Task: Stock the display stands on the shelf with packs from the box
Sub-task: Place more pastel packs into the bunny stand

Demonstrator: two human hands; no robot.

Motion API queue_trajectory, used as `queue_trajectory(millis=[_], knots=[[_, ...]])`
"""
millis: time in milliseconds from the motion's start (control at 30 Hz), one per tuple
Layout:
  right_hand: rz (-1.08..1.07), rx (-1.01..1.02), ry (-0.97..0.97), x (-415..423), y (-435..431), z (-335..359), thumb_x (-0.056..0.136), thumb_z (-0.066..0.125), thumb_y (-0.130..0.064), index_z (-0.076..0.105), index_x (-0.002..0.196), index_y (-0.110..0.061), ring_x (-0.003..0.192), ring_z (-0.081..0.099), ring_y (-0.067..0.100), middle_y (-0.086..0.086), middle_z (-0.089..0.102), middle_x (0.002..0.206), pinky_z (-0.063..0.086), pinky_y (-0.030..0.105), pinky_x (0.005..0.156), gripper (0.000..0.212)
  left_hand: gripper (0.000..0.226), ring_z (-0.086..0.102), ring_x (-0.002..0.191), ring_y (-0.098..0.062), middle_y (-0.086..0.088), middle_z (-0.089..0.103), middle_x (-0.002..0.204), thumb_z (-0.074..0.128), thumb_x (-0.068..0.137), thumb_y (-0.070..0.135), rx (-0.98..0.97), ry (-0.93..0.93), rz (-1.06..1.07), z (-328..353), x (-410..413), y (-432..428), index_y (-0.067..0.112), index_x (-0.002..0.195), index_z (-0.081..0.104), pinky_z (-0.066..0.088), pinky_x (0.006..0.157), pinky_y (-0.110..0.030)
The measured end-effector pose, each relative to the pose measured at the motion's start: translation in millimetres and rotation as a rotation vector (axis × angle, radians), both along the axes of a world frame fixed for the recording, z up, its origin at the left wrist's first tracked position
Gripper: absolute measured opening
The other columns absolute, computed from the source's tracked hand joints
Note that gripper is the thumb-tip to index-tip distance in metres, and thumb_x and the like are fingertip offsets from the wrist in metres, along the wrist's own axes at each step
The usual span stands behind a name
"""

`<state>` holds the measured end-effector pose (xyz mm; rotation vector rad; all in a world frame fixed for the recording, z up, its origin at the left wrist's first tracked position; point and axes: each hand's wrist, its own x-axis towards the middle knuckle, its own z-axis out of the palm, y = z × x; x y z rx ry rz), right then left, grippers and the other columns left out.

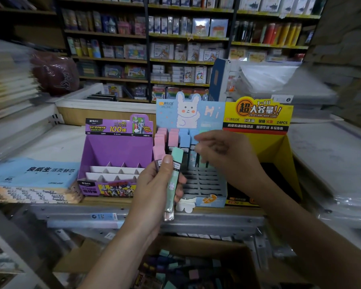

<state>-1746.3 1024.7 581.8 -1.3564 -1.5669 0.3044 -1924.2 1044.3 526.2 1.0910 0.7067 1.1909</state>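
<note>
The left hand point(154, 184) holds a mint green pack point(175, 163) upright, with the thumb pressed on its front. At least one more pack is tucked behind it. They are just in front of the blue bunny stand point(211, 200) on the shelf point(92, 213).

The right hand point(223, 155) is up at the back rows of that stand, next to the pink and blue packs point(171, 138) standing there. It is blurry, so I cannot tell if its fingers pinch a pack or hold nothing.

The front slots point(204, 180) of the bunny stand look bare, so I think there is a lot left to fill.

To do this step well, take one pack at a time. Keep it straight up, put its bottom end over an empty slot, and push it down until it sits. Put the same colours in a line. Try not to bump the packs already standing.

More packs wait in the cardboard box point(77, 261) below.
</note>
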Motion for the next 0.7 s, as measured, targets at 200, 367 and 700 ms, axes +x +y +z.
queue_trajectory(millis=[200,367,700], knots=[[0.164,-0.152,0.216,-7.5,-6.4,-9.0,0.088,0.076,-0.020,0.072,0.114,-0.014,0.062,0.069,0.011,0.003,0.076,0.076,0.052,0.021,0.056,0.027,0.036,0.055,0.051,-0.014,-0.008,0.069,0.076,0.058,0.097,0.051,0.031,0.024,-0.094,4.6,7.7,-4.0,0.018,0.094,0.071,0.046,0.044,-0.025],[0.181,-0.156,0.346,2.3,-7.5,-7.5,0.084,0.079,-0.013,0.072,0.102,-0.013,0.061,0.067,0.015,0.006,0.072,0.071,0.052,0.027,0.057,0.020,0.032,0.059,0.054,-0.018,-0.011,0.070,0.076,0.057,0.098,0.049,0.033,0.044,-0.146,9.9,13.5,-4.5,0.023,0.089,0.073,0.047,0.044,-0.028],[0.022,0.136,0.390,53.3,-2.0,20.3,0.087,0.076,-0.015,0.074,0.102,-0.021,0.061,0.066,0.018,0.000,0.070,0.072,0.052,0.027,0.056,0.016,0.031,0.073,0.067,-0.022,-0.012,0.077,0.081,0.051,0.104,0.036,0.038,-0.006,-0.042,8.7,15.4,6.1,0.007,0.098,0.061,0.059,0.056,-0.028]])
